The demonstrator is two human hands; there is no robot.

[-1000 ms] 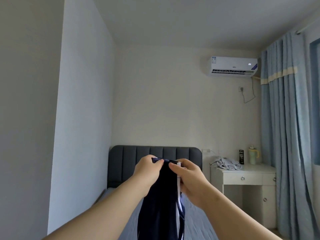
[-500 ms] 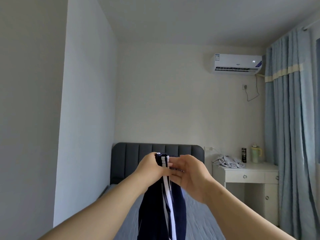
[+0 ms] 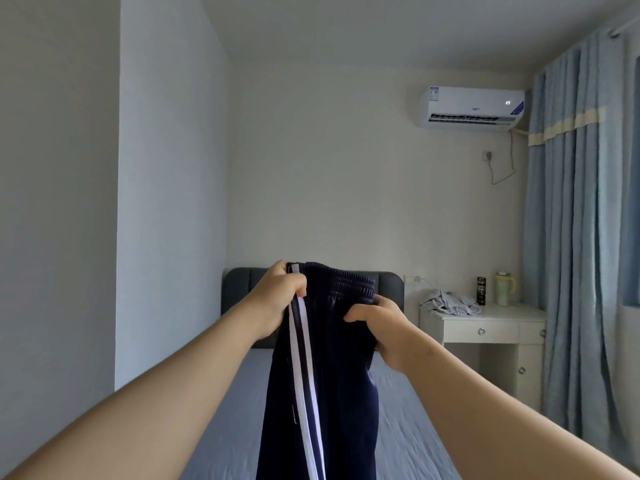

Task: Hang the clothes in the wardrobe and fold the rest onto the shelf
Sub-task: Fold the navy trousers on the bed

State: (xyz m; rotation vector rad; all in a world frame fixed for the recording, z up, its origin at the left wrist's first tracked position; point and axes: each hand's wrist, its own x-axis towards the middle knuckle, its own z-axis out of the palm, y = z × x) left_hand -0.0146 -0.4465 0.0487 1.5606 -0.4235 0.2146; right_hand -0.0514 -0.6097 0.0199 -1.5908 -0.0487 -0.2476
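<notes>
The right hand [image 3: 384, 327] has drawn away from the left hand [image 3: 277, 299], spreading the trousers' waistband [image 3: 341, 282] open.

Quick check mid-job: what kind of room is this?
Most likely a bedroom: a bed with a grey padded headboard straight ahead, a white desk with drawers beside it, blue curtains on the right.

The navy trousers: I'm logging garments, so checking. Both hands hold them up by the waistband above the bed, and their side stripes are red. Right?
Not quite: the head view shows the side stripes are white, not red. The rest stands: left hand and right hand hold the navy trousers by the waistband above the bed.
</notes>
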